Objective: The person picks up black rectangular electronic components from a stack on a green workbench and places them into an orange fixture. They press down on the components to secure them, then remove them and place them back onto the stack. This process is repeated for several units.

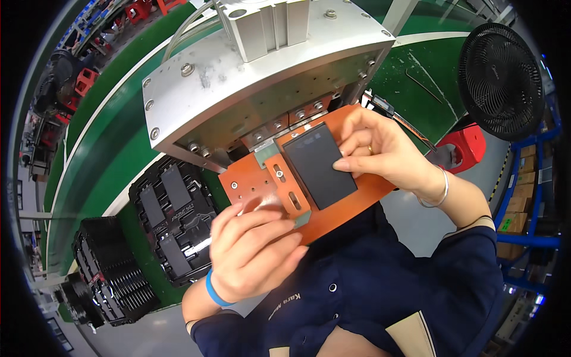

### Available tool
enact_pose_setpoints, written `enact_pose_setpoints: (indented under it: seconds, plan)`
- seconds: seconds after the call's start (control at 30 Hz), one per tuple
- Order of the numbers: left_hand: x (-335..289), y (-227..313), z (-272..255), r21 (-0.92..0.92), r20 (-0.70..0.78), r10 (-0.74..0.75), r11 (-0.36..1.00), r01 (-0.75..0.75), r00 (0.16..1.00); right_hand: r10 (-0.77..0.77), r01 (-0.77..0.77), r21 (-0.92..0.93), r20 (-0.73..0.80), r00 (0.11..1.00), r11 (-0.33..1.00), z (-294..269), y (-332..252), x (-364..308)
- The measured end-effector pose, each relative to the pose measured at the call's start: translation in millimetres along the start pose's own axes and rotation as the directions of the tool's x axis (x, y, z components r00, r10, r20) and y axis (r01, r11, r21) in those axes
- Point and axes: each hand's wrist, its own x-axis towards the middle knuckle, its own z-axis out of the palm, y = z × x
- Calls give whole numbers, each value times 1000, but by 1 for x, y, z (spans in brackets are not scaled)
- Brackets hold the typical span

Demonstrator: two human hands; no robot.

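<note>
A flat black rectangular piece [320,166], like a battery cell, lies on an orange fixture plate [336,219] in front of a metal press. My right hand [380,152] pinches its right edge between thumb and fingers. A slotted orange block [286,185] is screwed down along the piece's left side. My left hand [253,253] rests over the plate's near left part, fingers stretched out and holding nothing I can see. Its fingertips lie close to the lower end of the slotted block.
The silver press [267,71] stands just beyond the plate. At left are a black tray [172,220] with several dark rectangular pieces and a stack of black trays [113,271]. A caliper [380,104], a hex key [423,84] and a black fan [501,80] are at right.
</note>
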Motion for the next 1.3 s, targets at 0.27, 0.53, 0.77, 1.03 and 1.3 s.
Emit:
enact_pose_setpoints:
  seconds: [0.27, 0.53, 0.77, 1.03, 1.3]
  plan:
    - [-39, 14, -14, -221, -283, -247, 957, 187, 927, -93, 76, 112, 158, 983, 991, 37, -3, -36]
    - [-94, 80, -34, -231, -471, -386, 922, 312, 793, -233, 135, 240, 450, 862, 961, 93, 6, -45]
    - [-93, 103, -39, -187, -509, -504, 856, 481, 698, -286, 290, 65, 468, 836, 955, 121, 10, -60]
    - [-110, 72, -29, -347, -799, -532, 788, 509, 279, -85, 3, 208, 388, 918, 978, 112, 19, -40]
    - [-98, 80, -2, -811, 287, -768, 123, 571, 573, -359, 334, 163, 160, 920, 928, 89, 25, -43]
